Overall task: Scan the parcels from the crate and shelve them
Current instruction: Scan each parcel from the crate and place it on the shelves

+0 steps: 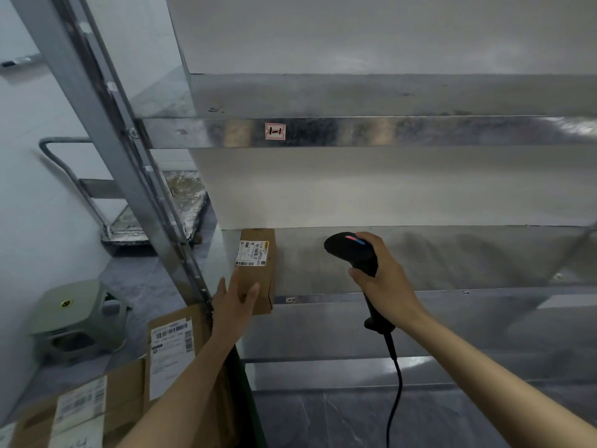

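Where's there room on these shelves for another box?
Right of the parcel, the middle shelf is bare to its far end, past the scanner in the right hand. The upper shelf looks bare too. Crowded: the left end, where the left hand touches the parcel.

A single view is given, taken from a wide-angle camera worn on the head. It is aimed forward and somewhat downward at a silver galvanised metal shelving rack [387,130], which is seen from near and fills the middle and right. Both forearms are seen entering from the near edge, with the left hand [234,305] and right hand [387,286] caught low in the middle, the black handheld barcode scanner [355,253] just right of centre. The dark grey tiled floor [323,421] is taken in at the near edge. At the left, a pale green plastic stool [76,315] and, farther off, a flat metal platform trolley [181,195] are included.
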